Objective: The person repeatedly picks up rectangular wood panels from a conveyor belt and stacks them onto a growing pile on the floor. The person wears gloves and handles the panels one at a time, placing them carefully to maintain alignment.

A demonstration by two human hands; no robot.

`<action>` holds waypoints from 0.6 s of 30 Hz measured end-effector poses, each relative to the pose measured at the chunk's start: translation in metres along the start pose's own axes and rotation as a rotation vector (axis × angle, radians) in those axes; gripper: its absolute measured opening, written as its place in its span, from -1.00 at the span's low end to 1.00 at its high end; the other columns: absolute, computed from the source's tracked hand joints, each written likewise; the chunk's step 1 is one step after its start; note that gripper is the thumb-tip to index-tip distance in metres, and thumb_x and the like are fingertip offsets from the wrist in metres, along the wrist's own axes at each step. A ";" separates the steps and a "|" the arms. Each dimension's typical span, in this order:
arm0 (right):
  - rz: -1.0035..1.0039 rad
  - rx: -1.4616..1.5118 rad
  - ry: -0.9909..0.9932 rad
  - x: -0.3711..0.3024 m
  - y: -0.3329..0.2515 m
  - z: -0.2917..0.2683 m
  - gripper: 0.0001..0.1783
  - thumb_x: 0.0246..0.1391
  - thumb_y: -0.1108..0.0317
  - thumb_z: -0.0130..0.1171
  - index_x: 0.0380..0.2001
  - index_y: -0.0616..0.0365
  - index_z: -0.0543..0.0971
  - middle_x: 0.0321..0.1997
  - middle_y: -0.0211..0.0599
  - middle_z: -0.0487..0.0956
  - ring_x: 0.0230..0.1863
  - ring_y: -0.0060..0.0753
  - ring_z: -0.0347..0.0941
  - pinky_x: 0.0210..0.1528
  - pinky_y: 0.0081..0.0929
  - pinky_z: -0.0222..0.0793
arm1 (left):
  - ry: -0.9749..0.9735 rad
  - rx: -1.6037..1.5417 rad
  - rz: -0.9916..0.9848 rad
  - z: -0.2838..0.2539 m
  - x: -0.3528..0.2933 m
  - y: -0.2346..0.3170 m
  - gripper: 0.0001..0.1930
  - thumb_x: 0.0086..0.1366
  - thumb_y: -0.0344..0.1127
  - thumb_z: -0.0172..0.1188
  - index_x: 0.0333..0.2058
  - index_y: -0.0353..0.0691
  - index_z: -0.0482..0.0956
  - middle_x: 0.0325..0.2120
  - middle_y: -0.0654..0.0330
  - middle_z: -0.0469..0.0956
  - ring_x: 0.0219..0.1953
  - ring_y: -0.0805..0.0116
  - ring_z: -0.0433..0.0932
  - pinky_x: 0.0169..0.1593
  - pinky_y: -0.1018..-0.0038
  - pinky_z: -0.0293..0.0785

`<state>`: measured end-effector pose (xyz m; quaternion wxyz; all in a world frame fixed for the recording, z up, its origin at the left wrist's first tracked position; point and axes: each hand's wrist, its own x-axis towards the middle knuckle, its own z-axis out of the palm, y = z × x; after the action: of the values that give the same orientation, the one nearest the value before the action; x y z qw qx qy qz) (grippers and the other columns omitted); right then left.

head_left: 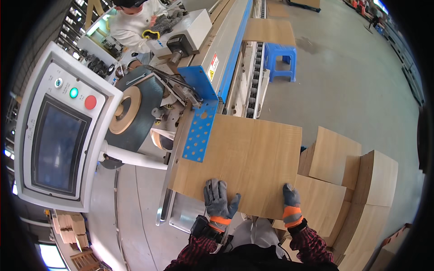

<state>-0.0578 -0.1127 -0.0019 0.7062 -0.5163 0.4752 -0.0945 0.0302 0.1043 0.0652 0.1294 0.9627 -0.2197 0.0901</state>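
A flat wood-grain board lies in front of me on the machine's infeed, its far left part beneath a blue perforated plate. My left hand, in a grey glove with an orange cuff, rests flat on the board's near edge with the fingers stretched forward and the thumb apart. At the near right corner, my right hand, gloved the same way, grips the board's edge. Its thumb is hidden from this view.
On the left stands a control panel with a dark screen. Behind it sits a round dark table with an edging roll. Stacked boards rise at my right. A blue stool stands beside the roller track; a person works far left.
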 end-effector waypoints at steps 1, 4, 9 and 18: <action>0.018 -0.044 0.018 0.000 -0.002 0.001 -0.69 0.03 0.15 0.07 -0.43 0.23 0.49 -0.58 -0.51 0.40 -0.57 -0.66 0.23 -0.55 -0.57 0.19 | 0.000 -0.011 0.003 0.000 0.002 0.000 -0.36 0.03 0.10 0.02 -0.07 -0.35 0.30 0.02 -0.13 0.18 0.10 -0.18 0.11 0.12 0.04 0.03; 0.055 -0.097 0.044 -0.005 -0.011 0.004 -0.71 0.03 0.15 0.07 -0.42 0.20 0.49 -0.57 -0.53 0.40 -0.58 -0.67 0.23 -0.55 -0.57 0.19 | -0.005 -0.009 0.015 -0.003 0.001 0.001 -0.39 0.03 0.05 0.03 -0.10 -0.39 0.30 0.00 -0.16 0.18 0.08 -0.18 0.11 0.11 0.03 0.03; -0.050 0.033 -0.036 0.012 -0.032 0.007 -0.69 0.01 0.12 0.06 -0.45 0.18 0.50 -0.63 -0.57 0.39 -0.59 -0.67 0.23 -0.55 -0.57 0.19 | 0.040 0.010 0.056 0.003 0.024 0.006 -0.40 0.04 0.03 0.04 -0.13 -0.42 0.31 -0.03 -0.18 0.21 0.05 -0.19 0.14 0.11 0.03 0.04; -0.371 -0.007 -0.052 0.134 0.000 -0.001 -0.64 0.10 0.15 -0.04 -0.23 0.23 0.50 -0.23 -0.25 0.53 -0.15 -0.40 0.40 -0.08 -0.47 0.27 | 0.242 0.191 0.207 0.046 0.116 0.024 -0.51 0.12 -0.05 -0.01 -0.19 -0.43 0.36 -0.17 -0.16 0.33 -0.07 -0.11 0.27 0.05 0.13 0.15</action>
<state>0.0126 -0.1975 -0.0789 0.6869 -0.5998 0.3537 -0.2082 0.1272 0.0236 0.0530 0.0529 0.9250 -0.2911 0.2384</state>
